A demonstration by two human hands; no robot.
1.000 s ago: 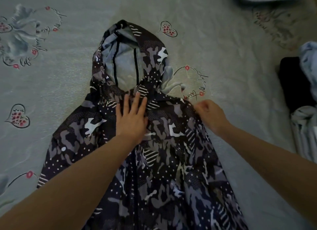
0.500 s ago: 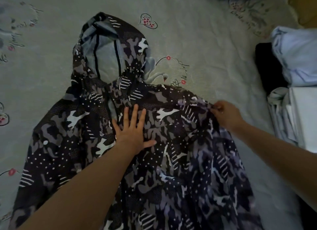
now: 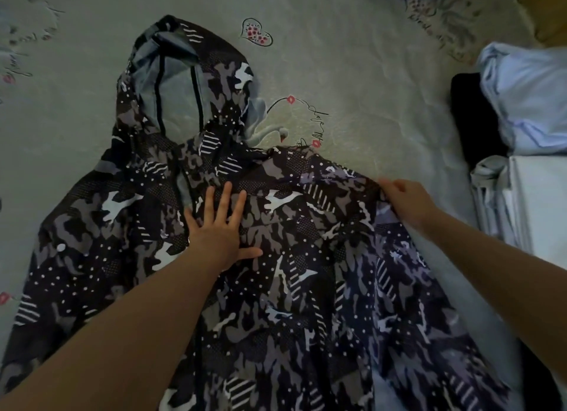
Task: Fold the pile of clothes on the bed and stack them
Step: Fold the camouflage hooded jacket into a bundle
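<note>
Jacket (image 3: 276,288) flat; left hand (image 3: 219,229) pressing; right hand (image 3: 405,200) pinching shoulder.

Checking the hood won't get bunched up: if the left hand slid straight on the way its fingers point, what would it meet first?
Probably the collar of the camouflage jacket, just ahead of the left hand; the hood lies beyond, slightly left. The hand is flat on the fabric.

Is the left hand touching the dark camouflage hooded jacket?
Touching. The head view shows the left hand lying flat, fingers spread, on the dark camouflage hooded jacket.
</note>
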